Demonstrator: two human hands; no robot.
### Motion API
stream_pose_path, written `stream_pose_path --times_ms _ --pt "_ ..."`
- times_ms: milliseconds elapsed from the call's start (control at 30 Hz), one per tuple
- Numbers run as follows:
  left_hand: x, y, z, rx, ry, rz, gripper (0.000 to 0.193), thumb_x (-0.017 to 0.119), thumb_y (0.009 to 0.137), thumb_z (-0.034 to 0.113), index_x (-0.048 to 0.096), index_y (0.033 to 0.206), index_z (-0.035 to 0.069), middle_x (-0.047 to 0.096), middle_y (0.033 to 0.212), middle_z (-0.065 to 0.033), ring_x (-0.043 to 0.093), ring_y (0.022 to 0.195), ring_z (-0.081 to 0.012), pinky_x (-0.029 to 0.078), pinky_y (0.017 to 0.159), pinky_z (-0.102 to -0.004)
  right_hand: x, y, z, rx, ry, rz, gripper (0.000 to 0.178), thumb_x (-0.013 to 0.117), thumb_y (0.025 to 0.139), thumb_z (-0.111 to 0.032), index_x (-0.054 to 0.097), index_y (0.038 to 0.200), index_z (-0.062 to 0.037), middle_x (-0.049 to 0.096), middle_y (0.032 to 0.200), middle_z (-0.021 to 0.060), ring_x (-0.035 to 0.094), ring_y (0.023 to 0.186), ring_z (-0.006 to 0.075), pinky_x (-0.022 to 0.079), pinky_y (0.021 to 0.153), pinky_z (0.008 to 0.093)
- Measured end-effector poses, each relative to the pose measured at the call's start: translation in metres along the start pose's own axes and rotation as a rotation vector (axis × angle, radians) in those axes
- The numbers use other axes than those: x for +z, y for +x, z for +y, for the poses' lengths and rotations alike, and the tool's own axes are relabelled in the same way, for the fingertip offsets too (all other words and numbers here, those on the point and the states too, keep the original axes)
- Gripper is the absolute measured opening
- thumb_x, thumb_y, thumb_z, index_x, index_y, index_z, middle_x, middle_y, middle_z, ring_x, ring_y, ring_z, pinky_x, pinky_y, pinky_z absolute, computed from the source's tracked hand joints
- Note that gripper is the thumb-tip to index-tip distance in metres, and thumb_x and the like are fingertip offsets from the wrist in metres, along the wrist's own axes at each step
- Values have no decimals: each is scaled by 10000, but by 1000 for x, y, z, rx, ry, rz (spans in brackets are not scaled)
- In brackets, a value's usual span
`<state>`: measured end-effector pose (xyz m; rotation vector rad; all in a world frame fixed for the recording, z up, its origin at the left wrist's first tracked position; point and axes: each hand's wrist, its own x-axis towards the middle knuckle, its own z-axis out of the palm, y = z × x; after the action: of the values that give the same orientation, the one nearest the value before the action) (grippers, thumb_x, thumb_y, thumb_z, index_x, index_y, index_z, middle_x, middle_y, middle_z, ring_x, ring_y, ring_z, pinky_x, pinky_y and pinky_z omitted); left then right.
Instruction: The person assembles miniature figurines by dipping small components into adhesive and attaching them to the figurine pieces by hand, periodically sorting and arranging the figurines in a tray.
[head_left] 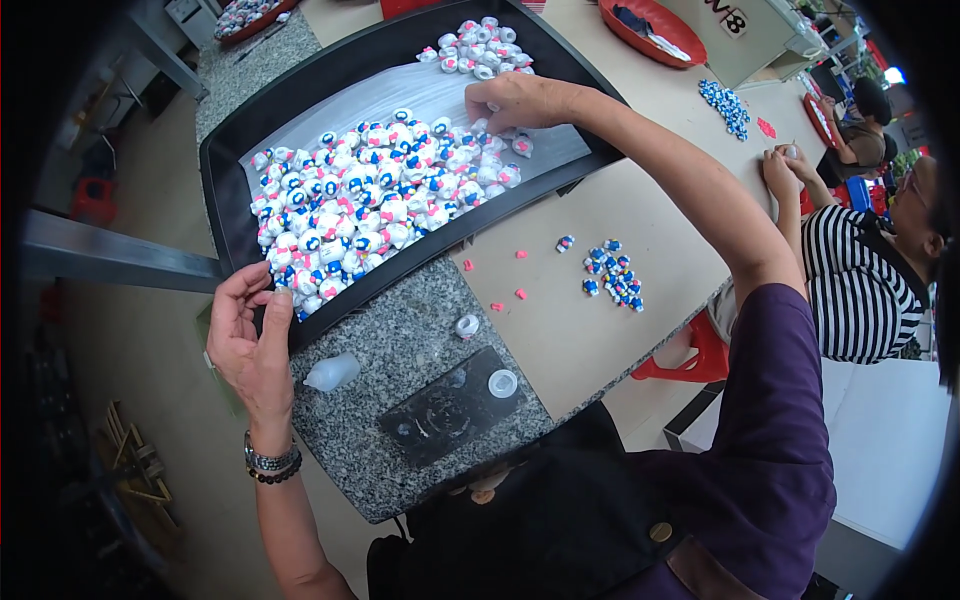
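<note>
A black tray point(597, 140) holds a dense pile of small white figurine heads point(350, 190) with blue and pink parts, on a pale sheet point(330, 105). My right hand point(515, 100) reaches over the tray, its fingers curled down in a pinch at the pile's right end. A small white piece shows partly at its fingertips; the rest is hidden. At the near left corner of the tray, my left hand point(250, 335) grips the rim with thumb and fingers. Another cluster of white heads point(480, 48) sits in the tray's far right corner.
Nearer me are a single white head point(467, 325), a translucent bottle point(332, 372), a dark slab point(450, 407) with a small white cap point(502, 383), and loose blue pieces point(613, 275). A co-worker in a striped top point(860, 280) sits at right. Red trays point(655, 35) stand farther off.
</note>
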<state>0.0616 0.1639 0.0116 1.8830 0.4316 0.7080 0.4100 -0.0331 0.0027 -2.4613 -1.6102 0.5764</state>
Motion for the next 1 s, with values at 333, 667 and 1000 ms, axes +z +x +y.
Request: stream_pose_path --times_ms 333,667,1000 --pt "-5 3 3 -7 -162 73 310 578 932 63 530 1210 -65 578 1173 -130 566 1034 -160 443 919 -287 -29 -27 -8 75 436 199 211 660 879 -157 590 1064 -84 542 954 17 533 856 100 437 710 277" --pt "63 -68 106 -702 -1341 -193 688 293 993 587 428 1345 12 523 1278 -117 500 1176 -266 357 1060 -424 13 -128 -169 -487 731 476 230 700 820 -42 567 1008 -43 600 925 61 608 900 162 485 776 297" --pt "72 -122 72 -950 -1673 -161 459 397 1014 458 542 1212 70 577 1253 -95 525 1204 -229 454 1005 -428 93 -165 -242 -399 392 827 369 762 667 -183 535 936 -71 564 990 89 542 920 292 439 797 402"
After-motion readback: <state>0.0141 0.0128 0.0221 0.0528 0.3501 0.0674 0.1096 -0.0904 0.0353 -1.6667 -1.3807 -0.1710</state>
